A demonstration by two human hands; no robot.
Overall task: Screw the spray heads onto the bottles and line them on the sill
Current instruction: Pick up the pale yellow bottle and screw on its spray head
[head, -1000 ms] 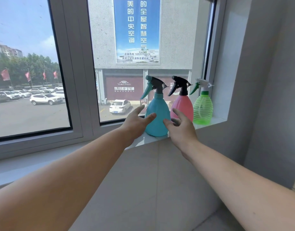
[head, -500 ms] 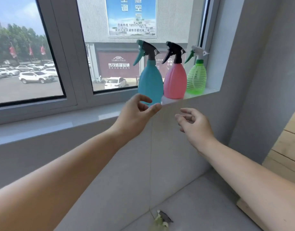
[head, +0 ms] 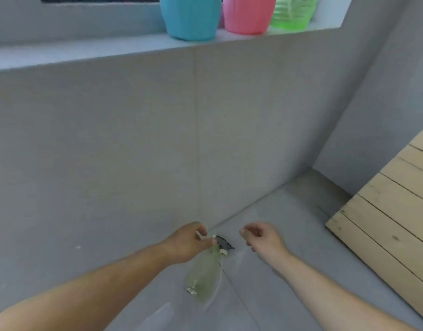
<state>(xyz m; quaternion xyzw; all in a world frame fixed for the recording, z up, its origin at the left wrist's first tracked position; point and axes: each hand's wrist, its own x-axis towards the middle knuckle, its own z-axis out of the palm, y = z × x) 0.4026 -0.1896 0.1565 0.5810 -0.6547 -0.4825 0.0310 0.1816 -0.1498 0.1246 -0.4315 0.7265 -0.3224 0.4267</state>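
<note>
A pale green bottle (head: pixel 204 275) lies on the grey floor, with its dark spray head (head: pixel 224 243) pointing towards the wall. My left hand (head: pixel 187 243) is down at the bottle's neck, fingertips pinched around the white trigger of the spray head. My right hand (head: pixel 263 237) hovers just right of the spray head, fingers loosely curled and holding nothing. Up on the sill (head: pixel 86 53) stand the blue bottle (head: pixel 190 17), the pink bottle (head: pixel 247 15) and the green bottle (head: pixel 291 13) side by side; their heads are cut off by the top of the frame.
A grey tiled wall (head: pixel 134 151) rises from the floor to the sill. A wooden slatted panel (head: pixel 396 211) lies at the right. The room's corner wall (head: pixel 373 103) closes in the right side.
My view has dropped from the sill to the floor. Both hands came down from near the sill bottles to the pale bottle on the floor, and my left hand has taken its spray head.
</note>
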